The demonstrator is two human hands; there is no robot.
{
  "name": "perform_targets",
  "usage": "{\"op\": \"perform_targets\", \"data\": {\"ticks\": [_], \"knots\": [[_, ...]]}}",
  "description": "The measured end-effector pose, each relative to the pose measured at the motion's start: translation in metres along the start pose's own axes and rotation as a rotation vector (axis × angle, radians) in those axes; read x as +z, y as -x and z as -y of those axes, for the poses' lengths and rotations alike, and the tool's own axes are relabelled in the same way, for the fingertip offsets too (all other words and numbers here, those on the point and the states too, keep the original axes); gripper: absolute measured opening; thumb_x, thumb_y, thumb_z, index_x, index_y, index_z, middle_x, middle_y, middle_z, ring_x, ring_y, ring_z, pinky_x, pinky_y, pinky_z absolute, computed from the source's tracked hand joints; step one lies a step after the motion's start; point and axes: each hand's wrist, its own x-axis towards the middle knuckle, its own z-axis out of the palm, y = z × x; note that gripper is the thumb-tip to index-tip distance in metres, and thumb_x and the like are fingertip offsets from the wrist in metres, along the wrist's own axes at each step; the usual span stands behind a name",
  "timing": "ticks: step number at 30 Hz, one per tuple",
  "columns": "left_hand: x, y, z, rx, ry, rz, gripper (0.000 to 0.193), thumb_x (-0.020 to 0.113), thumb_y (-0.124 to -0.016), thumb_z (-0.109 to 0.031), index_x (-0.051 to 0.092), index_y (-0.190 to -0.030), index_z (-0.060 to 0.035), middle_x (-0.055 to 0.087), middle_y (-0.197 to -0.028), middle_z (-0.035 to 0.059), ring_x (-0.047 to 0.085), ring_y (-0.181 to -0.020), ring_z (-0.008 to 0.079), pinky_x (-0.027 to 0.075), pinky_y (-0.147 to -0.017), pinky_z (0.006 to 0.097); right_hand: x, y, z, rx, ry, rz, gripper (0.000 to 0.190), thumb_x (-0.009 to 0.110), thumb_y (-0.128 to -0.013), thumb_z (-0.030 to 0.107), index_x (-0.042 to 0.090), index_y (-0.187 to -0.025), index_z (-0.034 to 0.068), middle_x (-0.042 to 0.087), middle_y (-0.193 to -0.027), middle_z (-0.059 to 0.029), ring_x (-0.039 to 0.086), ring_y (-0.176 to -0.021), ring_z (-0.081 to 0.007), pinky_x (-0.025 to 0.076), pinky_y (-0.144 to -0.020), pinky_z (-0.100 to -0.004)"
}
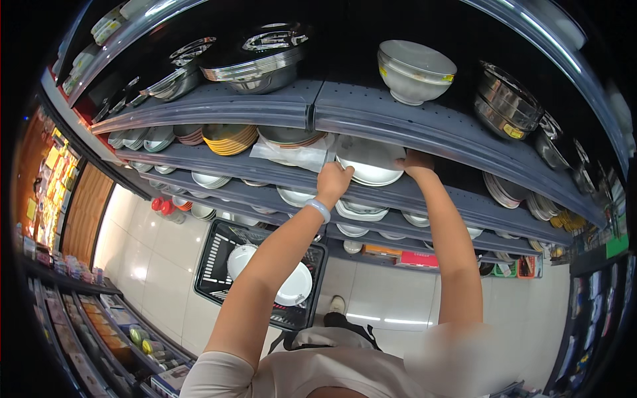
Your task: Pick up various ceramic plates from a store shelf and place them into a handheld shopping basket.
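Note:
A small stack of white plates (375, 170) sits on the second shelf, partly shaded by the shelf above. My left hand (334, 180) grips its left rim, thumb on top. A pale bangle (318, 211) circles that wrist. On the right rim is my right hand (417, 164), its fingers partly lost in shadow. Whether the stack is lifted off the shelf I cannot tell. Just left of it, white wrapping paper (293, 153) lies against a stack of plates with brownish rims (291, 136). Yellow bowls (228, 139) are stacked farther left.
A black shopping basket (211, 293) on the tiled floor holds white plates (294, 286). Above my hands, the upper shelf (358, 112) juts out, bearing white bowls (417, 72) and steel basins (259, 69). Lower shelves carry more dishes (361, 210). My shoe (337, 304) is right of the basket.

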Motion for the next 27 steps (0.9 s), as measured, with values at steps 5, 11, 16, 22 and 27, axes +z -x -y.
{"op": "perform_targets", "data": {"ticks": [5,11,16,22,27], "knots": [[-0.001,0.002,-0.007,0.106,0.182,-0.096,0.025,0.056,-0.065,-0.02,0.054,-0.058,0.0036,0.056,-0.056,0.0186,0.057,-0.055,0.0315,0.045,-0.055,0.0356,0.001,0.001,-0.003,-0.038,-0.129,-0.019,0.065,0.062,-0.065,0.038,0.042,-0.116,0.004,0.039,-0.122,-0.0154,0.037,-0.113,-0.0296,0.031,-0.093,-0.0344],[-0.004,0.02,-0.045,0.043,0.661,-0.017,0.024,0.054,-0.068,-0.011,0.046,-0.049,0.002,0.053,-0.046,0.0134,0.055,-0.039,0.0146,0.043,-0.038,0.0268,-0.002,0.008,-0.041,-0.121,-0.246,-0.302,0.047,0.062,-0.067,0.031,0.052,-0.103,0.002,0.055,-0.098,-0.0169,0.053,-0.09,-0.0274,0.042,-0.078,-0.0327],[-0.033,0.074,-0.037,0.116,0.625,0.14,0.019,0.054,-0.07,-0.01,0.047,-0.057,0.0019,0.054,-0.049,0.01,0.056,-0.044,0.0134,0.043,-0.041,0.0226,-0.042,0.11,-0.037,0.072,-0.921,-0.012,0.022,0.056,-0.075,0.021,0.051,-0.072,0.0,0.043,-0.048,-0.001,0.039,-0.038,-0.0062,0.029,-0.035,-0.021],[-0.059,0.157,0.046,-0.014,0.748,0.343,0.018,0.051,-0.078,-0.011,0.052,-0.066,0.0025,0.053,-0.056,0.0042,0.052,-0.05,0.0076,0.043,-0.046,0.0205,-0.023,0.226,0.009,0.137,-0.983,0.179,0.017,0.05,-0.08,0.016,0.052,-0.073,0.001,0.044,-0.048,-0.0006,0.042,-0.042,-0.0065,0.031,-0.038,-0.0201],[-0.097,0.205,0.134,-0.14,0.64,0.323,0.02,0.052,-0.08,-0.014,0.053,-0.071,0.004,0.054,-0.055,0.0035,0.052,-0.049,0.0071,0.042,-0.043,0.0214,0.049,0.254,0.066,0.121,-0.912,0.314,0.015,0.05,-0.08,0.015,0.053,-0.082,0.0,0.046,-0.05,0.0002,0.041,-0.039,-0.0045,0.031,-0.035,-0.0185]]}}
